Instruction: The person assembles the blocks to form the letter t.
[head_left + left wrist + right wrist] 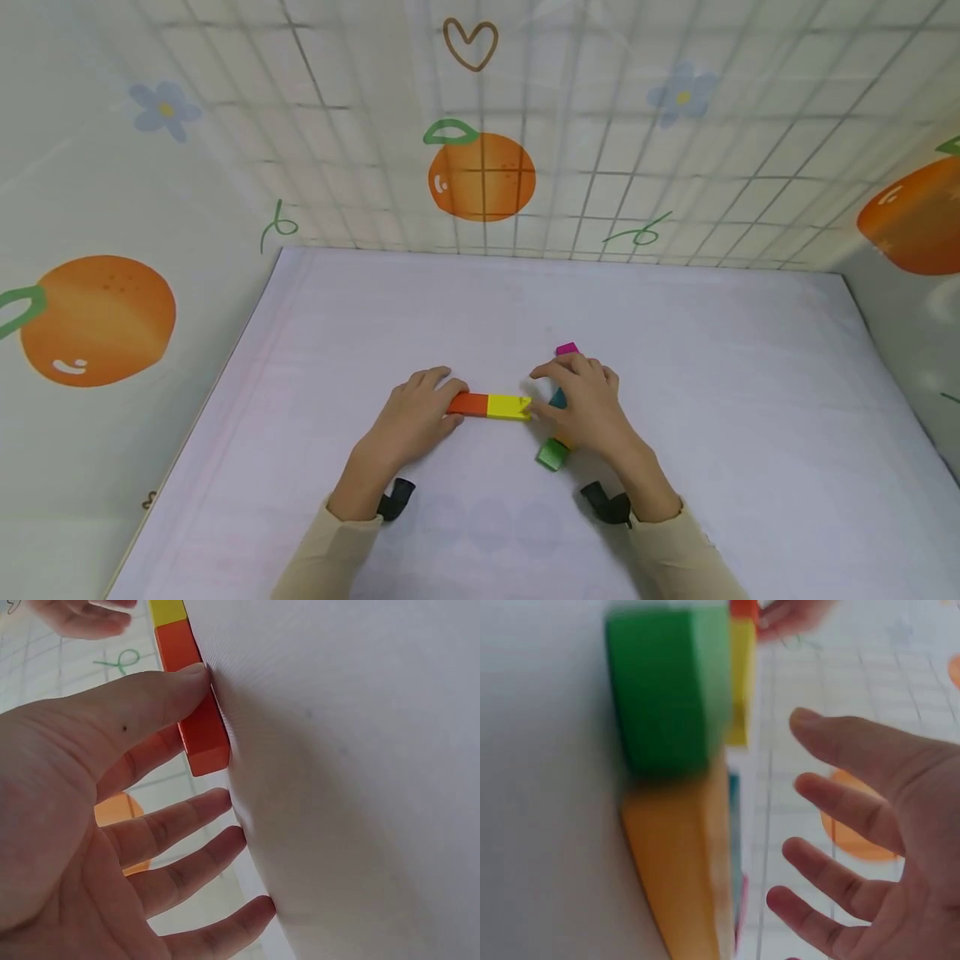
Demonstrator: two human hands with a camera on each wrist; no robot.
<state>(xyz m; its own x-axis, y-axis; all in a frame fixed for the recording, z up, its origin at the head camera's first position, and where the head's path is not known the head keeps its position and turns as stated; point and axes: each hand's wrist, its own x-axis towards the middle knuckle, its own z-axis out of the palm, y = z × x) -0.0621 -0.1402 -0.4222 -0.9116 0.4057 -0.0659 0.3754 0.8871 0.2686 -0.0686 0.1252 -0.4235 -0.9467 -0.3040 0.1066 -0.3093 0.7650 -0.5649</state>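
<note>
With thumb and index finger my left hand point(416, 419) pinches a red-orange block point(471, 405), its other fingers spread on the white surface. End to end with that block lies a yellow block point(506, 407). My right hand point(588, 407) hovers with loosely bent, parted fingers, its thumb near the yellow block's right end; nothing is held in it. Partly hidden under it are a teal-blue block point(558, 399) and an orange block point(673, 862). A green block point(552, 455) touches the orange one, and a magenta block point(567, 348) shows beyond the fingers.
A white tabletop point(360, 308) carries the blocks. Behind it hangs a pale curtain point(375, 125) printed with oranges and flowers, over a wire grid. Black pieces sit at the left wrist point(397, 499) and right wrist point(606, 504).
</note>
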